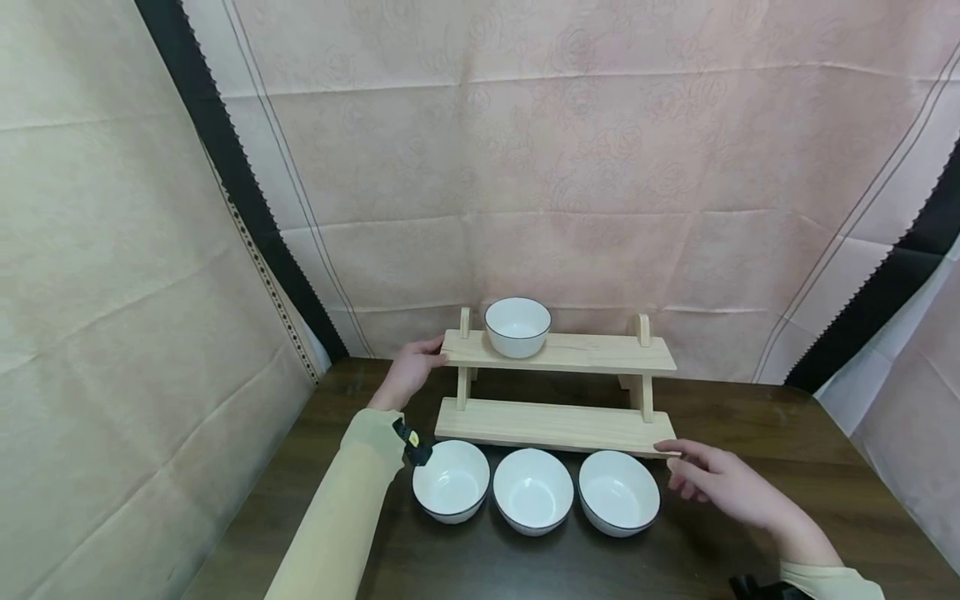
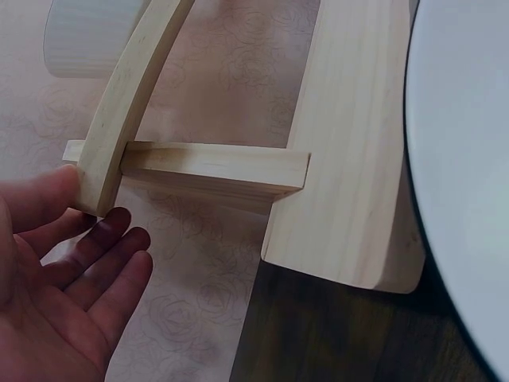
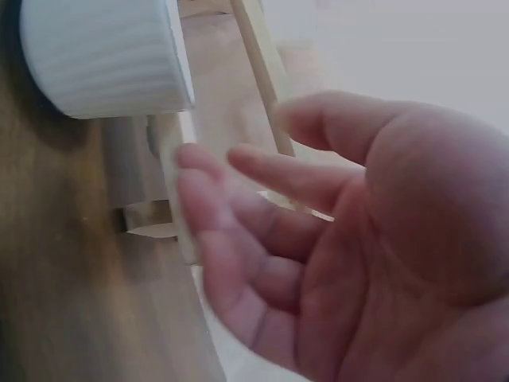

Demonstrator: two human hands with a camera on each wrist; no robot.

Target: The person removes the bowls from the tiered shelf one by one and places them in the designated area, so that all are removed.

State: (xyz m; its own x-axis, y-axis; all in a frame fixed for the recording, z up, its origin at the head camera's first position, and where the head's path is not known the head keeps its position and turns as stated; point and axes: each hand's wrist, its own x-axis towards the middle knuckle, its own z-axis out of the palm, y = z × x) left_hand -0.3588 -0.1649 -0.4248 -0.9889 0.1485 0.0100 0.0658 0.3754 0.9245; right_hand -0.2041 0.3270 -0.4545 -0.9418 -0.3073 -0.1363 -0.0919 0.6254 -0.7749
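Observation:
A two-tier pale wooden shelf [image 1: 585, 353] stands near the back of the table. At its left end my left hand [image 1: 408, 375] pinches the upper board; the left wrist view shows the thumb [image 2: 48, 191] on one face and fingers behind the end. One white bowl with a dark rim [image 1: 517, 329] sits upright on the upper board, left of its middle. My right hand [image 1: 712, 479], fingers loosely bent and holding nothing, has its fingertips right by the lower board's right end. Beside it, the right wrist view shows a ribbed white bowl [image 3: 107, 60].
In front of the shelf, three more white bowls stand upright in a row: a left bowl [image 1: 450, 477], a middle bowl [image 1: 533, 488] and a right bowl [image 1: 618, 490]. Pale cloth [image 1: 570, 167] hangs behind the dark wooden table [image 1: 757, 433], with another cloth at left.

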